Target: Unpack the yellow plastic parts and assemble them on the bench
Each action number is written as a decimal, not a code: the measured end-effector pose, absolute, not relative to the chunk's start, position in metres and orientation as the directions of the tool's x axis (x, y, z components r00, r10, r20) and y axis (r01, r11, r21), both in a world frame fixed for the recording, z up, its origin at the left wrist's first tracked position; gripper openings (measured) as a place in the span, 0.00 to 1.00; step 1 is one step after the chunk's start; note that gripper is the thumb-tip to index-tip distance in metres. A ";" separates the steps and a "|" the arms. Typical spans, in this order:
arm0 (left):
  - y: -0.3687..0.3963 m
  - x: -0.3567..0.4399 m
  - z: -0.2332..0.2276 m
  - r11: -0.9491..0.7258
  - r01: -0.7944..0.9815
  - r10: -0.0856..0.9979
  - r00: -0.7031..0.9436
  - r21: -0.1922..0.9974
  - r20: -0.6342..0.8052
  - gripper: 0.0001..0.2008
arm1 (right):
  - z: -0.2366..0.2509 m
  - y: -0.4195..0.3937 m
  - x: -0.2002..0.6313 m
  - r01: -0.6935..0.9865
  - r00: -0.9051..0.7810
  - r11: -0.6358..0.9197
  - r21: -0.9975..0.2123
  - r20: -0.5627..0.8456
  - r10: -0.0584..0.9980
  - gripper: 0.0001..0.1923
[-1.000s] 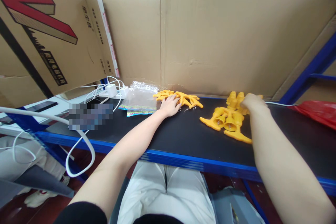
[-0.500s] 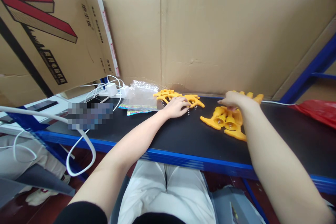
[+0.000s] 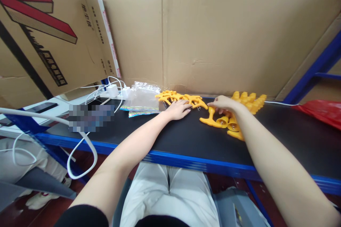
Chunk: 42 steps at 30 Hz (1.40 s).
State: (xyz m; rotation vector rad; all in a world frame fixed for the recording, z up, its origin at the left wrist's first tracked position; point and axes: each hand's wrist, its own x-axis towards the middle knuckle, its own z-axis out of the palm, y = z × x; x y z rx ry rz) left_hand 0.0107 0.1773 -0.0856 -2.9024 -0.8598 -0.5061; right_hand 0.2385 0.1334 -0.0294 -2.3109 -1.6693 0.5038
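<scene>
Upper left of the frame, black characters reading 商用电脑机箱 (image 3: 54, 68) run down the cardboard box (image 3: 80, 58), while left of centre lie clear plastic bags (image 3: 144, 99), their contents unclear, and a red bag (image 3: 323, 113) sits at the right edge. At centre the left hand (image 3: 178, 109) drapes over yellow handles (image 3: 193, 98), fingers loosely bent, any grip impossible to tell; right of it the right hand (image 3: 222, 103) pinches the stem of a yellow T-shaped piece (image 3: 211, 122), fingertips closed, beside yellow cups (image 3: 249, 102)

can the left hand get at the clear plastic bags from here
Probably yes: the left hand is by the yellow handles, just right of the clear plastic bags, and nothing appears to cover their front edge.
</scene>
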 end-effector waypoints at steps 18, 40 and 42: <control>0.163 0.007 -0.063 -0.683 0.730 0.569 0.499 0.036 0.653 0.16 | -0.014 0.125 0.181 0.303 0.203 0.334 -0.892 0.403 0.892 0.12; 0.171 -0.007 -0.054 -0.560 0.792 0.747 0.354 0.245 0.563 0.21 | -0.022 0.129 0.193 0.503 -0.011 0.318 -0.804 0.362 0.932 0.14; 0.170 -0.007 -0.053 -0.564 0.788 0.745 0.358 0.246 0.563 0.21 | -0.022 0.130 0.194 0.498 -0.033 0.362 -0.788 0.400 0.916 0.14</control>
